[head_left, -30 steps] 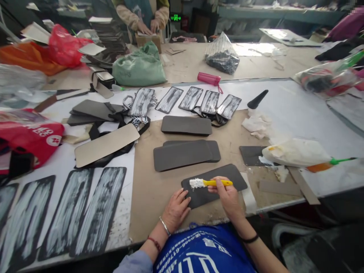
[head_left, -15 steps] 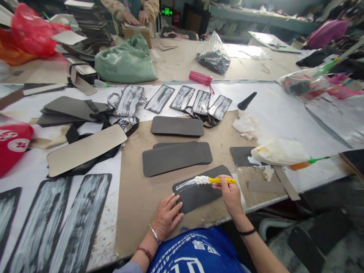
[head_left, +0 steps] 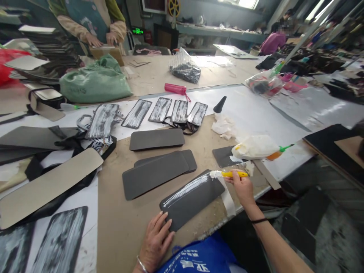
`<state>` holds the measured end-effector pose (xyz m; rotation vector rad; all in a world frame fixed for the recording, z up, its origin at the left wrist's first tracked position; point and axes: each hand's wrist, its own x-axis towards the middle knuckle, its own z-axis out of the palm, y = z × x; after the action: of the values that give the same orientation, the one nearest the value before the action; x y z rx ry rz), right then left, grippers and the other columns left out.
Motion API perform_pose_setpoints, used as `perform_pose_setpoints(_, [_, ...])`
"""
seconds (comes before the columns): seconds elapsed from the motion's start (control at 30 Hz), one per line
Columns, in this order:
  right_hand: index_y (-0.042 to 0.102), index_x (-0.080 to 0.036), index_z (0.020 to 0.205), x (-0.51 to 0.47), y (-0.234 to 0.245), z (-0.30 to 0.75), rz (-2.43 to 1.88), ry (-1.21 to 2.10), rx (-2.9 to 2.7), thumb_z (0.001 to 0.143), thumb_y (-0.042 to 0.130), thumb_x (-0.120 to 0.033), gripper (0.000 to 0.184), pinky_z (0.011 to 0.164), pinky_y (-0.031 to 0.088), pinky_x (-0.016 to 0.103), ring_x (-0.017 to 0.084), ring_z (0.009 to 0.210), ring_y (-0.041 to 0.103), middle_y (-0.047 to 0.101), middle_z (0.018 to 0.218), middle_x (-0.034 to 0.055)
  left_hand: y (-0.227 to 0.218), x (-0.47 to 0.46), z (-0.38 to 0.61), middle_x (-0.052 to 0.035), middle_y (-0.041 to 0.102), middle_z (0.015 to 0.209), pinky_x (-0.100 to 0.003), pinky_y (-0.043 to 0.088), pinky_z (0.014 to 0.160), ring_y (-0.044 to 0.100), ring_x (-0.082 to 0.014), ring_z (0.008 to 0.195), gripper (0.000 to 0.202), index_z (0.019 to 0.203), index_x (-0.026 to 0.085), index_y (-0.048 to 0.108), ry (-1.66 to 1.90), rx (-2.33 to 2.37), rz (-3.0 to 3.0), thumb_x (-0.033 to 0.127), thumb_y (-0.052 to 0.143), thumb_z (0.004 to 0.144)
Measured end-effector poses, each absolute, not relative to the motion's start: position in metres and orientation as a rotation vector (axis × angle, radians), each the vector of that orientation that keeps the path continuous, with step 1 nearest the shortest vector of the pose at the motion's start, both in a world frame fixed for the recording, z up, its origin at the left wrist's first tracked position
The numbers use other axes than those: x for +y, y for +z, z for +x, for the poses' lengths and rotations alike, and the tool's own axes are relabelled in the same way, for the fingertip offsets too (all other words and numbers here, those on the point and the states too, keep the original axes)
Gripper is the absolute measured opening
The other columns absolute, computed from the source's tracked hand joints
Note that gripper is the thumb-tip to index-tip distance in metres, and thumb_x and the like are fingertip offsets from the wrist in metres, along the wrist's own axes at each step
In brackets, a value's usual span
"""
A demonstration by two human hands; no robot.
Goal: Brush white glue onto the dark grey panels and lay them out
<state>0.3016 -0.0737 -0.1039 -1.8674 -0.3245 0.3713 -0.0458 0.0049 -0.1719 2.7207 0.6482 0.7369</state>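
My right hand (head_left: 241,187) grips a yellow-handled brush (head_left: 234,174), its bristles thick with white paste. The brush tip touches the upper right end of a dark grey rounded panel (head_left: 193,204), and a white streak runs along the panel's far edge. At that panel's left end, my left hand (head_left: 157,237) lies with fingers spread, fingertips on the edge. Beyond are a pair of overlapping dark panels (head_left: 156,174) and another dark panel stack (head_left: 157,139). To the right of the brush, a white plastic bottle (head_left: 254,147) with a green tip lies near a paste-smeared dark piece (head_left: 223,156).
White-streaked small panels (head_left: 137,113) lie in a row behind; larger coated ones (head_left: 61,242) are front left. A beige panel (head_left: 54,185) rests at left. A green bag (head_left: 95,81), pink bottle (head_left: 175,89) and black cone (head_left: 220,104) stand farther back. A co-worker's hands (head_left: 102,40) rest on a box.
The brush in my right hand has swept rightward along the panel, lengthening the white streak to its far right end. My left hand stays at the panel's left end. The view has shifted right.
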Motion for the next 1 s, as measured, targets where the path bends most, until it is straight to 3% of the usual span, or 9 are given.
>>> perform_pose_setpoints(0.17, [0.058,-0.015,0.088,-0.067,-0.088,0.239,-1.759,0.53,-0.496,0.077,0.059,-0.06,0.046,0.058,0.06,0.034,0.02,0.062,0.066,0.064,0.08,0.0065,-0.169,0.002,-0.045,-0.012,0.062,0.111,-0.041,0.051,0.085,0.051,-0.0257,0.111,0.025,0.104,0.016,0.061,0.738,0.648,2.741,0.022,0.054,0.081])
perform_pose_setpoints(0.47, [0.058,-0.016,0.088,-0.039,-0.107,0.133,-1.599,0.858,-0.515,0.079,0.056,-0.059,0.044,0.058,0.06,0.034,0.021,0.062,0.066,0.063,0.077,0.0049,-0.17,0.001,-0.043,-0.0101,0.066,0.1,-0.043,0.049,0.085,0.056,-0.0234,0.099,0.024,0.103,0.014,0.061,0.766,0.636,2.739,0.024,0.053,0.083])
perform_pose_setpoints(1.0, [0.054,-0.017,0.085,-0.1,-0.119,0.299,-1.878,0.309,-0.318,0.069,0.057,-0.068,0.053,0.061,0.058,0.037,0.024,0.061,0.067,0.065,0.07,0.0058,-0.171,0.004,-0.043,-0.0087,0.067,0.097,-0.04,0.049,0.084,0.059,-0.0217,0.096,0.022,0.101,0.017,0.062,0.828,0.609,2.782,0.025,0.053,0.083])
